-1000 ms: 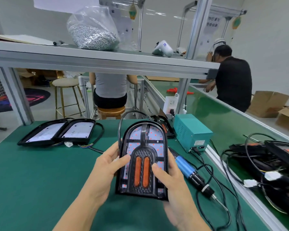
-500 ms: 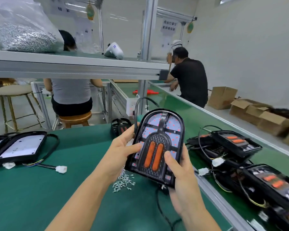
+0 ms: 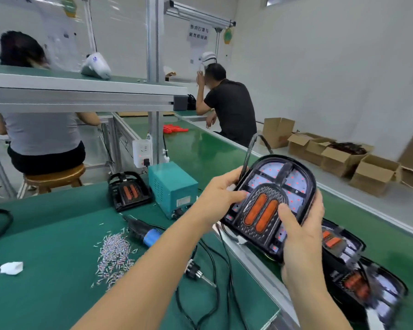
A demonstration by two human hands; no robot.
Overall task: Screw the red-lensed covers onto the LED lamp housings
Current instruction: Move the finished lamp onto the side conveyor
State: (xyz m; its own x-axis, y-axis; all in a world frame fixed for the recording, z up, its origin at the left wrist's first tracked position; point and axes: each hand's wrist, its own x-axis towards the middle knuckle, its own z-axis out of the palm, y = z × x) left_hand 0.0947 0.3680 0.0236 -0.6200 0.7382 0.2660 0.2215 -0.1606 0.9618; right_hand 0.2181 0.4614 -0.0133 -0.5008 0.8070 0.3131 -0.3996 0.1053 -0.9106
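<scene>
I hold one assembled LED lamp [image 3: 271, 201], a black arched housing with a cover bearing two red-orange lenses, in the air over the right edge of my green bench. My left hand [image 3: 221, 194] grips its left edge, thumb on the cover. My right hand [image 3: 301, 225] grips its lower right side, thumb on the face. A black cable [image 3: 249, 151] loops from its top. Other lamps [image 3: 358, 277] lie blurred on the conveyor below. On the bench lie a pile of small screws [image 3: 115, 253] and an electric screwdriver [image 3: 150, 234].
A teal power box [image 3: 172, 186] and another lamp [image 3: 129, 191] stand at the bench's back. Black cords [image 3: 212, 270] trail toward the front edge. A white connector [image 3: 11, 267] lies at left. Two people sit beyond; cardboard boxes [image 3: 339, 158] line the right wall.
Both hands have carried the lamp to the right, from above the bench to over the conveyor's edge, and my view has swung right with it.
</scene>
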